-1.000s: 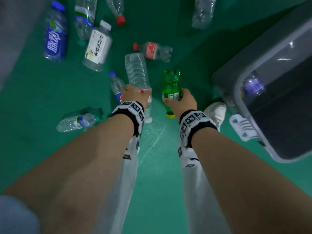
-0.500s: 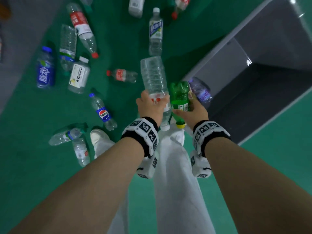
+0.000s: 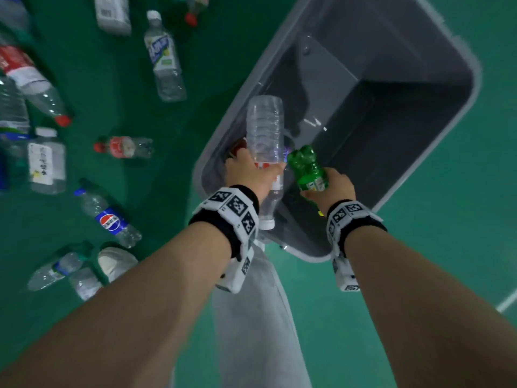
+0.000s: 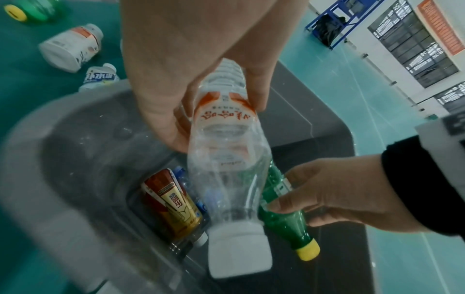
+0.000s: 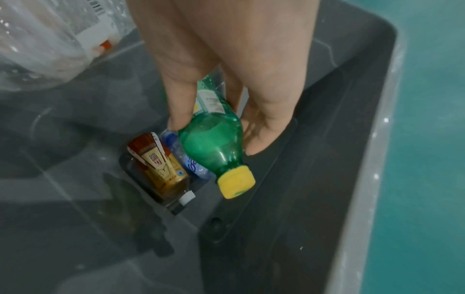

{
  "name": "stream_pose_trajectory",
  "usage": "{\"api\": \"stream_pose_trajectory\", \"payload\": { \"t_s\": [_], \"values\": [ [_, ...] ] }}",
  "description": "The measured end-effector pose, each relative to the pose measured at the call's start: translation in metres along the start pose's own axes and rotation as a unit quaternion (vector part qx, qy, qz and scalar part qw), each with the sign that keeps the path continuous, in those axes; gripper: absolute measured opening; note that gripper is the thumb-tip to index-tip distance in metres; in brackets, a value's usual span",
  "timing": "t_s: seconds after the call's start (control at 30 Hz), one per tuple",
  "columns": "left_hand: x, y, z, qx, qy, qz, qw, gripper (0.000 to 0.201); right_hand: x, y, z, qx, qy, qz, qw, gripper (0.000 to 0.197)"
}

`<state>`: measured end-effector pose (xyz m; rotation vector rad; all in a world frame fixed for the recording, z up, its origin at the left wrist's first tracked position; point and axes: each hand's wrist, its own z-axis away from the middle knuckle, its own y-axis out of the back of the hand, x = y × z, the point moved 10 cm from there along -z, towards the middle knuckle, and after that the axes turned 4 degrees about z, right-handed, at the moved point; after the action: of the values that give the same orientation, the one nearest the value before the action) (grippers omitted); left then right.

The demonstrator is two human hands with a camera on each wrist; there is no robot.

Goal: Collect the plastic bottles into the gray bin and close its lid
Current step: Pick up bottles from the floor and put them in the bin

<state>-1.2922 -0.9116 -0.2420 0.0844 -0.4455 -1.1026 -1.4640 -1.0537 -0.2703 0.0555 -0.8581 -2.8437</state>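
Observation:
The gray bin (image 3: 472, 88) stands open on the green floor. My left hand (image 3: 251, 175) grips a large clear bottle (image 3: 265, 130) with a white cap, held cap-down over the bin's near end; the same clear bottle (image 4: 226, 175) fills the left wrist view. My right hand (image 3: 333, 186) holds a small green bottle (image 3: 307, 169) with a yellow cap beside it, also over the bin. In the right wrist view the green bottle (image 5: 214, 147) points cap-down. On the bin's bottom lie a brown tea bottle (image 5: 158, 169) and a blue-capped clear bottle (image 5: 191, 167).
Many bottles lie scattered on the floor left of the bin: a Pepsi-labelled bottle (image 3: 109, 217), a small red-labelled bottle (image 3: 126, 147), a white-labelled one (image 3: 47, 161), a tall one (image 3: 165, 57). My white shoe (image 3: 117, 261) and grey trouser leg (image 3: 260, 317) are below.
Both hands carried their bottles from low over the floor to above the bin's open near end. The view has swung right, bringing the bin under my hands.

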Motion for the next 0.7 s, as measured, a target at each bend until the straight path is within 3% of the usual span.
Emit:
{"api": "stream_pose_trajectory", "payload": {
  "t_s": [0.17,0.3,0.37,0.43,0.57,0.7],
  "values": [
    [-0.010,-0.039,-0.040,-0.034,0.058,0.009,0.998,0.071,0.003,-0.039,-0.046,-0.056,0.014,0.084,0.995,0.060],
    [-0.009,-0.062,-0.071,-0.076,0.082,0.039,0.993,0.043,0.011,-0.070,-0.077,-0.092,0.003,0.133,0.987,0.049],
    [-0.008,-0.068,-0.085,-0.088,0.096,0.058,0.990,0.040,0.016,-0.082,-0.088,-0.104,-0.011,0.132,0.986,0.043],
    [-0.007,-0.067,-0.096,-0.082,0.102,0.064,0.989,0.041,0.016,-0.089,-0.095,-0.107,-0.018,0.133,0.985,0.041],
    [0.001,-0.070,-0.114,-0.078,0.113,0.060,0.989,0.019,0.008,-0.098,-0.107,-0.119,-0.029,0.143,0.982,0.040],
    [0.012,-0.076,-0.132,-0.058,0.115,0.066,0.989,0.023,0.001,-0.104,-0.120,-0.133,-0.029,0.138,0.981,0.044]
  ]
}}
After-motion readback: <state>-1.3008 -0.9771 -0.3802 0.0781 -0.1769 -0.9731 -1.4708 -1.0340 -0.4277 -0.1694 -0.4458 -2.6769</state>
